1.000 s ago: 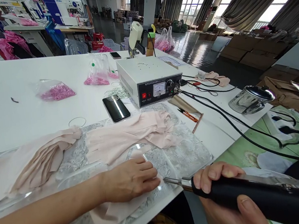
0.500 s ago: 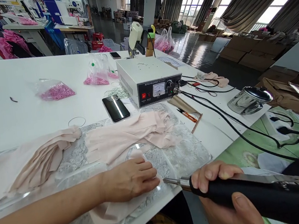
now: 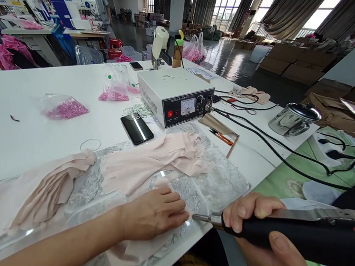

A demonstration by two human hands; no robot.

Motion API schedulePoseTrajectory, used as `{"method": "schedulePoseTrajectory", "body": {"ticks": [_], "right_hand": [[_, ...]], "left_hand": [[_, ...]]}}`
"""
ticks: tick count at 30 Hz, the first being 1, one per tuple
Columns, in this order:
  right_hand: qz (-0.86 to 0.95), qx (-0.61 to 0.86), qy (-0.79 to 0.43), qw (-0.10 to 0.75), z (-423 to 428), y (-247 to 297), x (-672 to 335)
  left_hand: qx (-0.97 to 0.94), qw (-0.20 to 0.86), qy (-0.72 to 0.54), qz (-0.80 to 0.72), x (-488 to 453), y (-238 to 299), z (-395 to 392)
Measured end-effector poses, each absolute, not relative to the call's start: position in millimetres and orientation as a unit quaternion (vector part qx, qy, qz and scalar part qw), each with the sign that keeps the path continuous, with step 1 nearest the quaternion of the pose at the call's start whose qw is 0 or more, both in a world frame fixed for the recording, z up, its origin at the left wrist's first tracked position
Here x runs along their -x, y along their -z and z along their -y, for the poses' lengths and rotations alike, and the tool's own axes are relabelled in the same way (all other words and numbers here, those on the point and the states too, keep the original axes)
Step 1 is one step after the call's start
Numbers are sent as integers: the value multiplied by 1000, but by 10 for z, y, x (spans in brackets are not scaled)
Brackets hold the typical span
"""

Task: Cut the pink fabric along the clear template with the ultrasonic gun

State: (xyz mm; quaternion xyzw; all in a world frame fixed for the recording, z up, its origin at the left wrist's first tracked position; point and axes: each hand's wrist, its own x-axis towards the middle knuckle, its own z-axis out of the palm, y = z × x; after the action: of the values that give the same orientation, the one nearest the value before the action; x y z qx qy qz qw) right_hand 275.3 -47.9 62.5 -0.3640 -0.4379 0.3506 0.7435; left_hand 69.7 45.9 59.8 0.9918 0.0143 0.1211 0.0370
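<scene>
My left hand lies on a pale pink fabric piece, its fingers bent and pressed down on the cloth at the board's near edge. In my right hand is a black-handled ultrasonic welding tool. Its narrow metal tip points left and sits just beside my left fingertips; whether it touches the cloth I cannot tell. Beyond my left hand lies a pile of pale pink fabric strips. Another fanned stack of pale pink fabric rests to the left. A clear sheet over a grey marbled board is underneath.
A white control box stands behind the fabric, with black cables running right. Nearby are a phone, orange-handled snips and bags of pink bits. A lidded metal cup stands near the right edge.
The welding tool and my right hand have shifted slightly left, bringing the tip closer to my left fingers. My left hand stays in place on the fabric.
</scene>
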Motion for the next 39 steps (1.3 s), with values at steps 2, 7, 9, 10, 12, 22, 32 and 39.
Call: {"method": "schedulePoseTrajectory", "body": {"ticks": [2,7,9,10,12,22,32,39], "right_hand": [[430,367,-352,746,490,-640,-2768],[404,376,-319,770,500,-688,-2773],[413,367,-325,767,496,-706,-2757],[420,359,-327,766,493,-712,-2748],[435,347,-330,763,492,-715,-2737],[462,327,-357,743,533,-673,-2788],[453,336,-406,719,603,-679,-2822],[426,332,-412,733,588,-662,-2810]], "left_hand": [[-991,41,-126,-17,-699,-599,-443],[-991,49,-123,-26,-704,-586,-400],[-991,49,-124,-26,-707,-583,-389],[-990,48,-126,-26,-709,-584,-385],[-990,48,-134,-25,-712,-592,-380],[-989,51,-129,-39,-608,-590,-390],[-986,54,-135,-79,-596,-561,-369],[-986,41,-139,-88,-599,-585,-360]]}}
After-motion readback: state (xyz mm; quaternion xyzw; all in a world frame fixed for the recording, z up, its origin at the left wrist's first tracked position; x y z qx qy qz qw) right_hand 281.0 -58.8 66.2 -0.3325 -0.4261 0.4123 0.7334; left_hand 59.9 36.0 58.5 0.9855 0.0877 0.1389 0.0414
